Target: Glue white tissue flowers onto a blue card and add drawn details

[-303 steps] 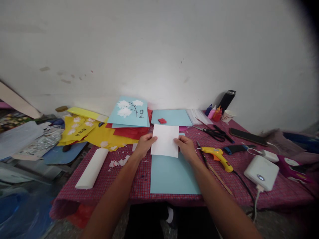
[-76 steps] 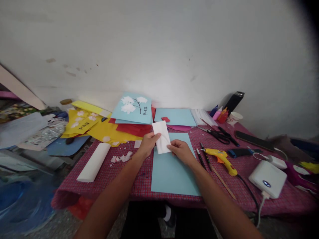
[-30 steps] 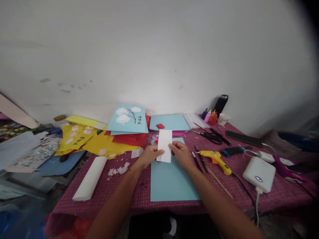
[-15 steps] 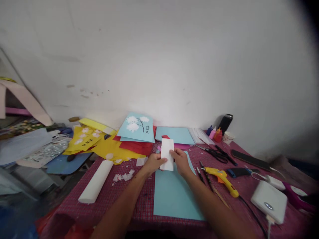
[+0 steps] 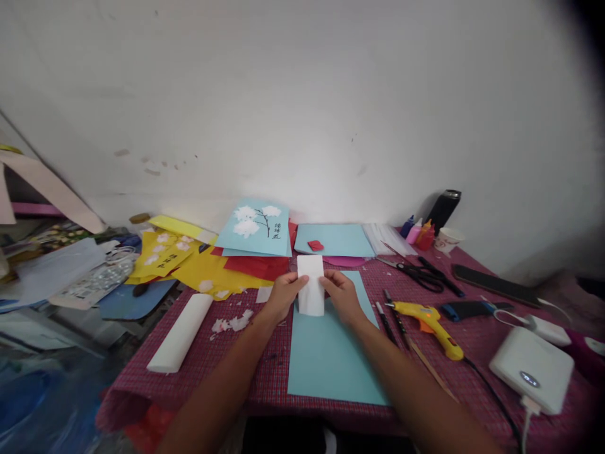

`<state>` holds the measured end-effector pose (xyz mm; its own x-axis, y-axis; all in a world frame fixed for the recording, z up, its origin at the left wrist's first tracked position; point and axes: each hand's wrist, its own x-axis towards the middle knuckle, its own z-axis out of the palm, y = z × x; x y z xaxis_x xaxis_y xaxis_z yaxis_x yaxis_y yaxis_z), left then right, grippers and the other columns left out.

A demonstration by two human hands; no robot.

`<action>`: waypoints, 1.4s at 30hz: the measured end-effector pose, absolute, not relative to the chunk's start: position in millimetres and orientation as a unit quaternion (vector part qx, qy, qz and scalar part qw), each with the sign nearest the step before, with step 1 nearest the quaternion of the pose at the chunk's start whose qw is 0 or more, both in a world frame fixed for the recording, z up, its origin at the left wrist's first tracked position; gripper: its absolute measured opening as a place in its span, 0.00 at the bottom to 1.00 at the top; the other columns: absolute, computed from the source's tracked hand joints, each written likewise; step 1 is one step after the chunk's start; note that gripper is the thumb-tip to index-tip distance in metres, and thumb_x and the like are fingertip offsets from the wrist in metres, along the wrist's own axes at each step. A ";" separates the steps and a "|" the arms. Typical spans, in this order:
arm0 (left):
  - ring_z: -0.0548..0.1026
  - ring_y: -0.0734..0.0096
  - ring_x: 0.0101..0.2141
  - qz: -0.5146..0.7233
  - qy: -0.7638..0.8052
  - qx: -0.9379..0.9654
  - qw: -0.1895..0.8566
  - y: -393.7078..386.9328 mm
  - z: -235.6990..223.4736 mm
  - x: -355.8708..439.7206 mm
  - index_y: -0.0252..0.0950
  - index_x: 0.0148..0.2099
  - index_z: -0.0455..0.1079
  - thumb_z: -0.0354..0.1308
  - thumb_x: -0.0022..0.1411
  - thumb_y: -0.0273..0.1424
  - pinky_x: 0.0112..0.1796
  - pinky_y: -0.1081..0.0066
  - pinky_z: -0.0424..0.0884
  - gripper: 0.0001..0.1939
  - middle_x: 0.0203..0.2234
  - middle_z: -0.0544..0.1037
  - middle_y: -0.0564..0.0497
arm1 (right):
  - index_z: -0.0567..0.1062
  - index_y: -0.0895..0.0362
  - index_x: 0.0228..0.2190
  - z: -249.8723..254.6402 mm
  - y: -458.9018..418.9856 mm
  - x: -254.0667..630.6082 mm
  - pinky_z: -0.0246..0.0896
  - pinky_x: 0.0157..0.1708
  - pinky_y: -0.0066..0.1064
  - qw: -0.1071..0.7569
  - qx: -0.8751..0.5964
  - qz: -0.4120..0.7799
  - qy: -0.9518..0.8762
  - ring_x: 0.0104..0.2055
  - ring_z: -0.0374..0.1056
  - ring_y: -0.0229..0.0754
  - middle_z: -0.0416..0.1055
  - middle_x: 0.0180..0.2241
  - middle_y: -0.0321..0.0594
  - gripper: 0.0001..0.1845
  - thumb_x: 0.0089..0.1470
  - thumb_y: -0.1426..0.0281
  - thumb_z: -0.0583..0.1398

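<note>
A narrow white strip of folded paper (image 5: 311, 287) is held upright between both hands, above a light blue sheet (image 5: 331, 366). My left hand (image 5: 285, 295) pinches its left edge, thumb on the front. On the opposite edge, my right hand (image 5: 341, 291) grips the paper the same way; the fingers behind it are hidden. White paper scraps (image 5: 232, 323) lie left of the hands, and a thick white paper roll (image 5: 182, 334) rests farther left. Behind the strip, a small red paper piece (image 5: 316, 245) sits on another blue sheet (image 5: 347, 238).
Right of the blue sheet lie a yellow glue gun (image 5: 432, 325), pens (image 5: 387, 323), black-handled scissors (image 5: 420, 275) and a white power bank (image 5: 532, 372). Paint bottles (image 5: 418, 233) and a paper cup (image 5: 448, 239) stand at the back. A flower picture (image 5: 258, 228) and yellow sheets (image 5: 208, 271) are at left.
The white paper strip has shifted slightly left and up relative to the blue sheet, still in both hands. My head view has tilted, so the table appears moved.
</note>
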<state>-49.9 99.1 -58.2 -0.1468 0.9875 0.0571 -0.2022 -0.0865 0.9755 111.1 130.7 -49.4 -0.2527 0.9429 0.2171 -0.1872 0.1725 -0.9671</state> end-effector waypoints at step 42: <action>0.74 0.72 0.25 0.628 0.445 0.392 0.504 98.2 -53.4 -50.1 0.30 0.41 0.78 0.72 0.48 0.43 0.29 0.72 0.69 0.24 0.30 0.81 0.48 | 0.78 0.57 0.29 -47.6 129.9 112.1 0.55 0.25 0.28 0.484 -0.328 0.536 -0.609 0.25 0.60 0.37 0.70 0.25 0.34 0.11 0.53 0.63 0.60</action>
